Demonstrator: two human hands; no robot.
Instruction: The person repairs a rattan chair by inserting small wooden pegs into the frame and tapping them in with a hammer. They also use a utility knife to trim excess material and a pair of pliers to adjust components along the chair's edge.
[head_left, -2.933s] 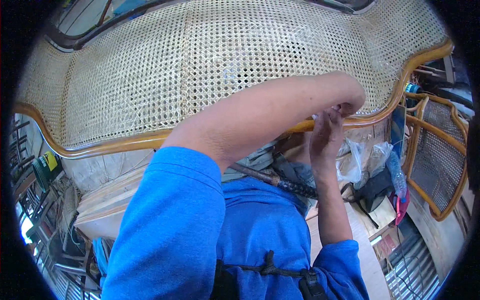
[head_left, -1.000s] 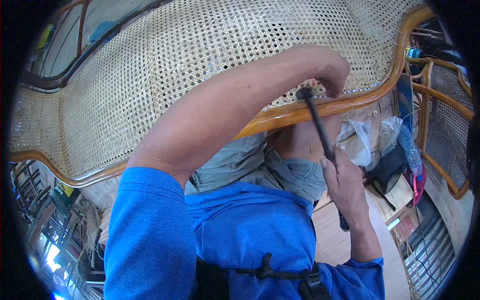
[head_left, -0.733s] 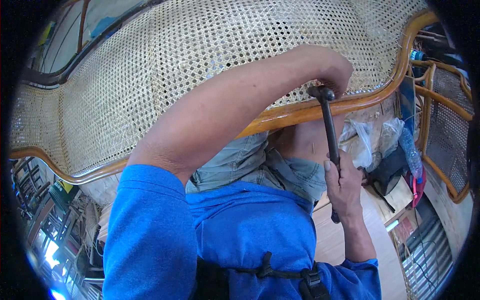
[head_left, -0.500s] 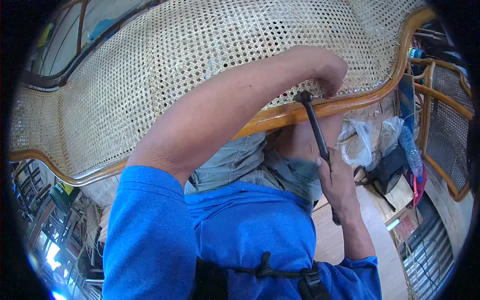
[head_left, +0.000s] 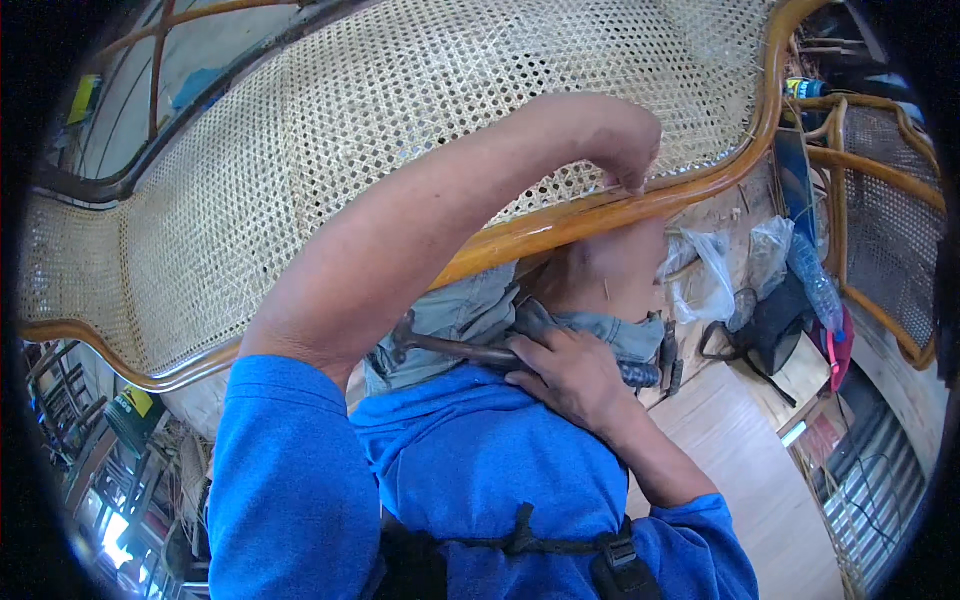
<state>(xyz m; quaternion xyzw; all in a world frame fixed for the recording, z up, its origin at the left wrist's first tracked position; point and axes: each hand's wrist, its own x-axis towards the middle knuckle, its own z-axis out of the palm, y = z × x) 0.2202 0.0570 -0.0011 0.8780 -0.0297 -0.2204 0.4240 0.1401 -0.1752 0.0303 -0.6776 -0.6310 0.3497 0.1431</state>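
A large cane-woven chair back [head_left: 400, 130] with a curved, glossy wooden frame [head_left: 560, 225] lies across my lap. My left arm reaches over it, and my left hand [head_left: 622, 140] bends down at the wrist, fingertips pinched together against the frame's upper edge where the weave ends. Anything between those fingers is hidden. My right hand [head_left: 562, 378] rests low on my lap, closed around the dark handle of a hammer [head_left: 470, 350]. The hammer lies almost level, with its head pointing left under the frame.
A second cane chair with a bent wooden frame [head_left: 885, 200] stands at the right. Below it lie clear plastic bags [head_left: 700, 275], a plastic bottle [head_left: 815, 285], a dark bag [head_left: 770, 325] and small tools [head_left: 668, 362] on a pale plank floor [head_left: 745, 470].
The hammer, earlier raised with its head at the frame beside my left hand, has come down and now lies level on my lap. My left hand stays at the frame's edge.
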